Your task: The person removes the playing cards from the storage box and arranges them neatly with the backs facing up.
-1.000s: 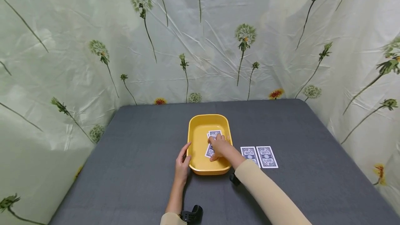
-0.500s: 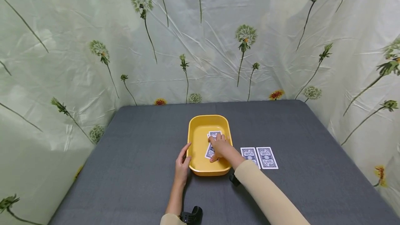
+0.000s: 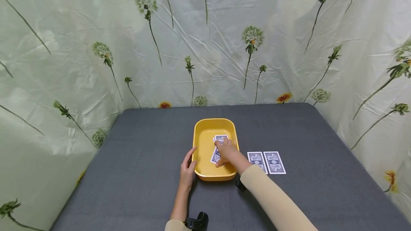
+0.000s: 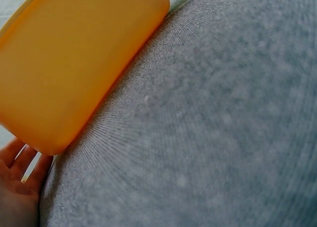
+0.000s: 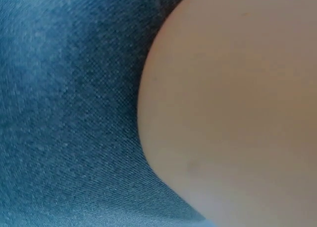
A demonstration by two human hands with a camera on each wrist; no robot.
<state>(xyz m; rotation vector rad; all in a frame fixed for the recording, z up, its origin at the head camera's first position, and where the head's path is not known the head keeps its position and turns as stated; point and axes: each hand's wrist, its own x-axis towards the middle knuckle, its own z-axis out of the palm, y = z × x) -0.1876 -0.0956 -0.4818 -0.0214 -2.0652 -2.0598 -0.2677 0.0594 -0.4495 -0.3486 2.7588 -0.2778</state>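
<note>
The table (image 3: 154, 152), covered in grey cloth, runs across the scene, with a hanging sheet (image 3: 221, 52) printed with dandelions behind it. At left, a black device (image 3: 197, 221) is worn at the left wrist, beside a beige cuff. The left hand (image 3: 187, 169) rests against the tray's left side, thumb and fingers apart, fingers nearly straight; it touches the outer wall and is not closed round it. The yellow tray (image 3: 216, 178) sits flat on the table. Inside, right of its middle, lie overlapping cards (image 3: 215, 157), blue patterned backs up. The right hand (image 3: 227, 151) is over these cards, fingers bent and thumb spread away toward the near end; it hides the contact, so whether a card is held cannot be told. The right sleeve (image 3: 276, 197) crosses the tray's near right side. Further right, two loose cards (image 3: 274, 162) lie backs up, side by side on the table, the left one partly covered by the sleeve.
</note>
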